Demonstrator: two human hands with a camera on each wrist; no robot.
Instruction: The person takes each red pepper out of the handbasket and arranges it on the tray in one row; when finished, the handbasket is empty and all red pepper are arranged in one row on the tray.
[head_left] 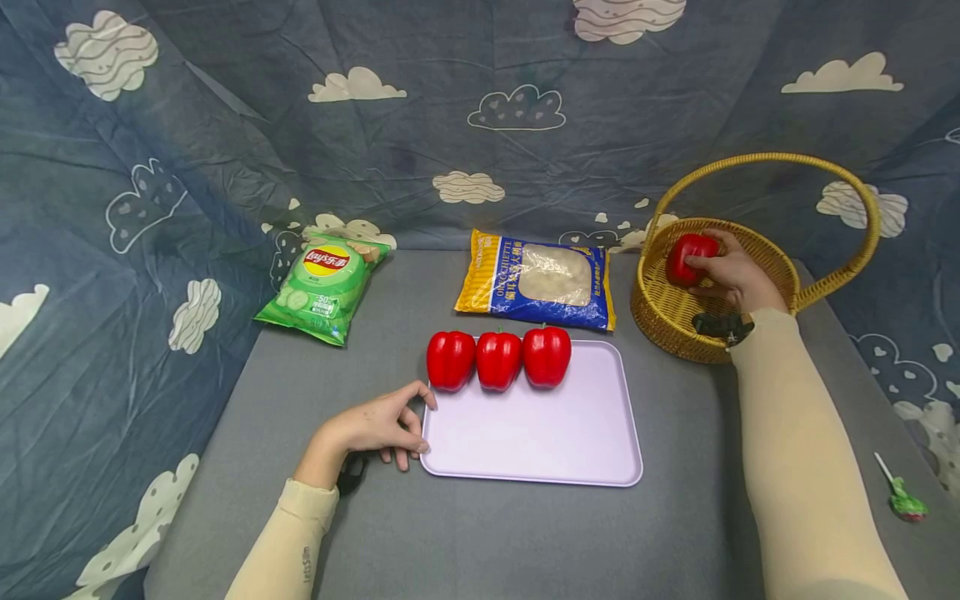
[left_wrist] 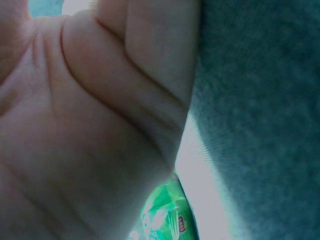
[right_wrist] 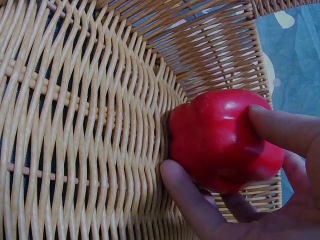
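Note:
Inside the wicker basket (head_left: pixel 678 329), my right hand (head_left: pixel 738 271) grips a red bell pepper (head_left: pixel 688 258) between thumb and fingers. The right wrist view shows this pepper (right_wrist: pixel 220 142) against the woven wall. Three more red bell peppers (head_left: pixel 498 361) sit side by side along the back left of a pale purple tray (head_left: pixel 532 442). At the tray's left rim, my left hand (head_left: pixel 378 422) holds the edge with bent index finger and thumb. Its palm (left_wrist: pixel 85 115) fills much of the left wrist view, where its fingertips are hidden.
A green bag of chips (head_left: pixel 318 287) lies at the back left. Behind the tray is a blue and yellow pasta bag (head_left: pixel 536 282). The basket's tall handle (head_left: pixel 806 158) arches over its opening. A green-wrapped lollipop (head_left: pixel 906 502) lies near the right edge.

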